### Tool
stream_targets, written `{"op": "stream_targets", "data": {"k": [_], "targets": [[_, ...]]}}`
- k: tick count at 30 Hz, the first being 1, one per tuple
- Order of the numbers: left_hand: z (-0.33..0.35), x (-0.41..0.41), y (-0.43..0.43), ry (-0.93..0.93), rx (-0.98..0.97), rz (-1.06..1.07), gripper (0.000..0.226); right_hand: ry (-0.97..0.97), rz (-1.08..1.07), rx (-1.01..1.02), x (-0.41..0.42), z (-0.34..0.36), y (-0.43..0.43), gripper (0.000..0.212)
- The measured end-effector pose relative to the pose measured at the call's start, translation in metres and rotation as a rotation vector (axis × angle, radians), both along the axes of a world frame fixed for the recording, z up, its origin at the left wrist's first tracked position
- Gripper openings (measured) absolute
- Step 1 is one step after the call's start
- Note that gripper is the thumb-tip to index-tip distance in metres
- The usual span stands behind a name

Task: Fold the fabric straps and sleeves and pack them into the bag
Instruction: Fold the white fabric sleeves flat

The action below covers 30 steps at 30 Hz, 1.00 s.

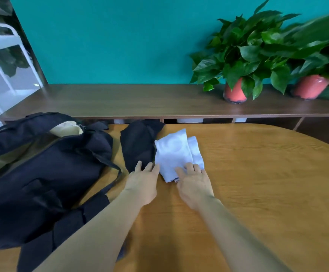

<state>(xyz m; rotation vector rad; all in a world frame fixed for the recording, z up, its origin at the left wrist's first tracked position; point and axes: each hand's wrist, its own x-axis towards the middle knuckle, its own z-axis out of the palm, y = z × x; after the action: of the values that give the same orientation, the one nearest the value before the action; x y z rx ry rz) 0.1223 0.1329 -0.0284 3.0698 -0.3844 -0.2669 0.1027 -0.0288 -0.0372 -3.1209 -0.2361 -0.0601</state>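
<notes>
The left hand [143,185] and right hand [194,187] are bare, as are both forearms.

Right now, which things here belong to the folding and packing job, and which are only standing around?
Job: white folded fabric, black fabric piece, black bag, left hand and right hand touching the fabrics.
Standing around: potted plant, second potted plant, wooden shelf, white rack.

hands [169,183] flat on white sleeve [174,152] | bag [42,173] left
</notes>
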Motion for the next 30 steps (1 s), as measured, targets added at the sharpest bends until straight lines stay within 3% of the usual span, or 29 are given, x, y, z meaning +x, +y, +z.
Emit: {"op": "stream_targets", "data": {"k": [7, 11, 16, 20, 23, 30], "targets": [[0.002, -0.021, -0.011, 0.030, -0.038, -0.109, 0.065, -0.036, -0.025, 0.053, -0.045, 0.002, -0.012, 0.032], [0.012, -0.044, -0.014, -0.102, -0.036, -0.089, 0.066, -0.059, -0.068, 0.048, -0.048, 0.012, -0.017, 0.028], [0.026, -0.086, -0.026, -0.332, -0.156, -0.093, 0.044, -0.224, -0.220, 0.176, -0.049, 0.029, -0.025, 0.027], [0.009, -0.108, -0.046, -0.191, -0.221, -0.352, 0.047, -0.300, -0.195, 0.208, -0.060, 0.035, -0.029, 0.027], [0.001, -0.108, -0.053, -0.070, -0.136, -0.360, 0.056, -0.349, -0.177, 0.233, -0.072, 0.032, -0.033, 0.025], [-0.002, -0.099, -0.042, -0.160, -0.046, -0.341, 0.055, -0.420, -0.166, 0.122, -0.095, 0.011, -0.061, 0.007]]}}
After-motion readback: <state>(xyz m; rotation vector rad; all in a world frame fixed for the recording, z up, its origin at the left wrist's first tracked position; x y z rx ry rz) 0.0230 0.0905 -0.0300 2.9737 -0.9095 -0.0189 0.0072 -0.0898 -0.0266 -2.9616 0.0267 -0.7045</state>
